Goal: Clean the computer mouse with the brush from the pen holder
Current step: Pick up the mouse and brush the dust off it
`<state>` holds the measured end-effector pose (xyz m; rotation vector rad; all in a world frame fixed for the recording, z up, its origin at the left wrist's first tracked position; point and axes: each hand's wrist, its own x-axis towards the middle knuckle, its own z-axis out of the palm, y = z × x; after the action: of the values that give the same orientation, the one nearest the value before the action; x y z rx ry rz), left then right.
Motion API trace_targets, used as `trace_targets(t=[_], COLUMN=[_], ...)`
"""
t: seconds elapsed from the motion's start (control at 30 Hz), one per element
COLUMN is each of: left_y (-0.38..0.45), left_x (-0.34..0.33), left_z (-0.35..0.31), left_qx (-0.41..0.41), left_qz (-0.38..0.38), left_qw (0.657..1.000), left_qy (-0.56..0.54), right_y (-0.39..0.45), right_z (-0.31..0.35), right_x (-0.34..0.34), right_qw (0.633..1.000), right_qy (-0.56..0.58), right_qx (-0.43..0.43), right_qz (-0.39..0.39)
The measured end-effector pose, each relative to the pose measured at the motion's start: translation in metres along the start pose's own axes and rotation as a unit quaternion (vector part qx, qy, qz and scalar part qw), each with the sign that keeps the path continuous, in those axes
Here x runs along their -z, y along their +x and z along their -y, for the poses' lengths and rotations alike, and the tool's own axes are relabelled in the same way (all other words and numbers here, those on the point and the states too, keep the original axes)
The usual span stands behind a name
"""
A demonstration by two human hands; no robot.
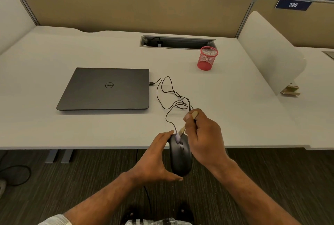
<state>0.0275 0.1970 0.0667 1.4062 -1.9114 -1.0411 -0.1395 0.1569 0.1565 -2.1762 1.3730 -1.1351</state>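
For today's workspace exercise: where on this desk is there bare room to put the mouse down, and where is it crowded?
Free: the desk right of the right hand, up to the red pen holder; the front strip below the closed laptop. Crowded: the looped mouse cable between laptop and hands. The left hand holds the mouse at the desk's front edge.

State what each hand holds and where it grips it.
The left hand cups the mouse along its left side; the right hand holds the brush by the upper handle.
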Motion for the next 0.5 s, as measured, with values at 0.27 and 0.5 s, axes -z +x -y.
trace_targets(t=[0.27,0.5], left_y=[0.0,0.002], left_x=[0.0,0.004], left_z=[0.0,0.001], left_qx=[0.009,0.014], left_qz=[-0.001,-0.006], left_qw=[1.0,0.999], left_qy=[-0.024,-0.037], right_y=[0.005,0.001], right_z=[-0.015,-0.027], right_x=[-0.003,0.003], right_qw=[0.998,0.982], right_qy=[0.038,0.13], right_qx=[-0.033,-0.133], right_qz=[-0.027,-0.035])
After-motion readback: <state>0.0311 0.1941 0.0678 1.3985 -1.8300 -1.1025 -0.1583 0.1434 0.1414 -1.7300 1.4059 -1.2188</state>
